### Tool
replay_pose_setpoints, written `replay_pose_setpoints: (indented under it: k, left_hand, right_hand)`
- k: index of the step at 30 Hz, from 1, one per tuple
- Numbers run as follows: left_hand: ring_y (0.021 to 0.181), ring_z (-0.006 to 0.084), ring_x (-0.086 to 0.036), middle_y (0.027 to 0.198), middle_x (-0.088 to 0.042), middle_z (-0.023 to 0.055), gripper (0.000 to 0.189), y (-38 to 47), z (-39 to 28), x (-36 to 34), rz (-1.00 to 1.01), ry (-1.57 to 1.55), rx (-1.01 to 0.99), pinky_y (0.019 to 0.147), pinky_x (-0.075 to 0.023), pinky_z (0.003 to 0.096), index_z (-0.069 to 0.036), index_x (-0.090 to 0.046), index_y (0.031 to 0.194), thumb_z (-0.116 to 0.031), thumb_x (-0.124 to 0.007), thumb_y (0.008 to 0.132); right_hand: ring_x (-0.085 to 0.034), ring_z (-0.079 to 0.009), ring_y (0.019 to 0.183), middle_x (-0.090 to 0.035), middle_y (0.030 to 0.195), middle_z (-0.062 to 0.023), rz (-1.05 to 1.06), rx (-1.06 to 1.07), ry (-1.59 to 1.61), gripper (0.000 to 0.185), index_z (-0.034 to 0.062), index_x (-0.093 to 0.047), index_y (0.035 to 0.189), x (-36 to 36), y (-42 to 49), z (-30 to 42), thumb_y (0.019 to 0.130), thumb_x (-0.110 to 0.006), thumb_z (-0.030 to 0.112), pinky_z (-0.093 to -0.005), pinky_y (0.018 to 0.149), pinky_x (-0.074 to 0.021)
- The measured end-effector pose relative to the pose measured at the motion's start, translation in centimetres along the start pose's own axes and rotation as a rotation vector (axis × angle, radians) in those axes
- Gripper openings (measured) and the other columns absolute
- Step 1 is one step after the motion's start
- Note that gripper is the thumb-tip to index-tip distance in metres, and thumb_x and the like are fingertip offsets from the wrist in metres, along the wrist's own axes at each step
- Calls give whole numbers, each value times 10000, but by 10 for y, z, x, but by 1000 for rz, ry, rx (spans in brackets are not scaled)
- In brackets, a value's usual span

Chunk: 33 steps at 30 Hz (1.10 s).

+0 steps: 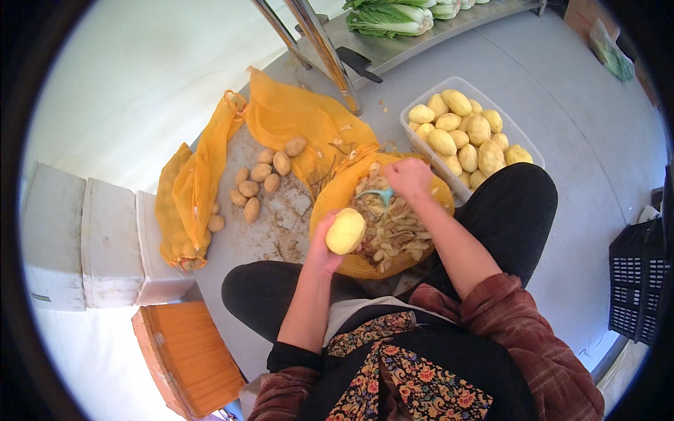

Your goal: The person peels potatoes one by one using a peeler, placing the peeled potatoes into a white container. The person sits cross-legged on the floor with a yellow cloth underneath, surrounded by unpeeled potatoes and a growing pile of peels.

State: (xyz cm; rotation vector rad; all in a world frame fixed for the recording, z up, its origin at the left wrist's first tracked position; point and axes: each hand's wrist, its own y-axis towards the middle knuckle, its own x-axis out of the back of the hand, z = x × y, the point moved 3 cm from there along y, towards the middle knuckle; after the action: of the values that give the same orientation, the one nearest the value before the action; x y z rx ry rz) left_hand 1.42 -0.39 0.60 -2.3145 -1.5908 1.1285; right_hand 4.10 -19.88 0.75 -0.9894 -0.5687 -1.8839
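A peeled yellow potato [345, 231] rests in my left hand [325, 243], held over the near left side of an orange mesh sack [337, 197] with its mouth spread wide. Potato peelings [397, 239] fill the sack. My right hand [408, 180] is closed around the handle of a light-blue peeler [386, 195], whose head points left above the peelings. Beyond my right knee stands a clear plastic tub [533, 150] heaped with peeled potatoes [478, 129]. Several unpeeled potatoes [261, 172] lie on the floor to the left of the sack.
A tied orange mesh sack of potatoes [181, 231] leans by white boxes [110, 242] at left. A metal shelf [447, 42] holds napa cabbages [392, 20] and a black cleaver [355, 59]. A black plastic crate [634, 284] stands at right, a wooden box [195, 355] at lower left.
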Motion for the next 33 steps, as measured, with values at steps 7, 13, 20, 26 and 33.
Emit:
replay_pose_setpoints:
  k: [7,13,20,26,33]
  left_hand:
    - [740,246,-545,883,-563,134,414,6,2,-1,64,-390,191,558,-444,305,-43,-514,969,-392,-399,776]
    - [744,256,-537,876,-549,177,436,5,8,-1,-23,-294,184,581,-453,306,-36,-511,976,-404,-403,768]
    - [760,256,-535,887,-538,171,413,38,-25,-27,40,-257,123,623,-474,312,-26,-491,987,-382,-420,789]
    - [853,261,-532,978,-524,142,397,90,-57,-104,10,123,-3,721,-458,345,-28,-434,1054,-344,-455,816]
    - [849,278,-543,1014,-483,221,452,110,-44,-159,163,131,40,760,-463,372,-18,-328,1135,-332,-447,832]
  right_hand:
    - [-556,-303,600,-561,630,-152,-20,88,331,359,24,-597,603,0,-8,8,719,-443,326,-365,564,-441]
    - [-563,-297,619,-565,632,-141,40,22,333,369,26,-601,608,1,-5,5,736,-441,334,-368,589,-442]
    - [-570,-298,739,-595,788,-153,341,-98,-29,347,24,-613,757,-6,4,-19,749,-424,315,-367,654,-456]
    - [-569,-292,770,-596,802,-150,336,-96,-35,359,32,-618,759,1,6,-26,749,-411,325,-371,668,-453]
    - [-572,-280,775,-599,801,-139,398,25,-39,352,38,-614,773,-7,5,-22,743,-413,325,-375,667,-448]
